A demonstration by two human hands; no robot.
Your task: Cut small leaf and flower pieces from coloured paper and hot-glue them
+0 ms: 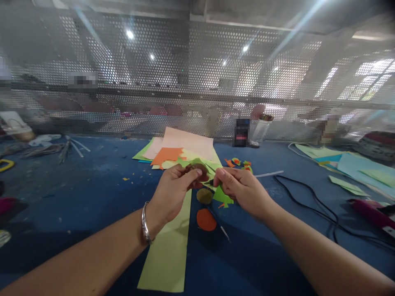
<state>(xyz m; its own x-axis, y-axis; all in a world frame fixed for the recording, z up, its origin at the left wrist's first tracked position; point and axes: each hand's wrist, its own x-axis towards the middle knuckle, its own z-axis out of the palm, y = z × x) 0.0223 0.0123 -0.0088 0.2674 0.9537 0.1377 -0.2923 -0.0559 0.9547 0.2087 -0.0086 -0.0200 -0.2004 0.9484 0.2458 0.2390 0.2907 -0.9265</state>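
My left hand (175, 185), with a silver bangle at the wrist, pinches a round brownish disc (202, 172), apparently paper, with a bit of green behind it. Closed at the disc's right side, my right hand (237, 183) grips what looks like a pair of scissors, whose thin dark blade (210, 167) points at the disc; the handles are hidden. Below the hands lie an olive circle (204, 196), an orange paper circle (206, 219) and a thin dark stick with a silvery tip (224, 232). A long pale green paper strip (166, 255) runs toward me.
Coloured paper sheets (189, 139) are stacked behind my hands, with small orange and green cutouts (236, 161) to their right. A clear jar (261, 130) stands by the perforated screen. Rightward are a black cable (308, 187), a magenta tool (372, 213) and blue paper (364, 168).
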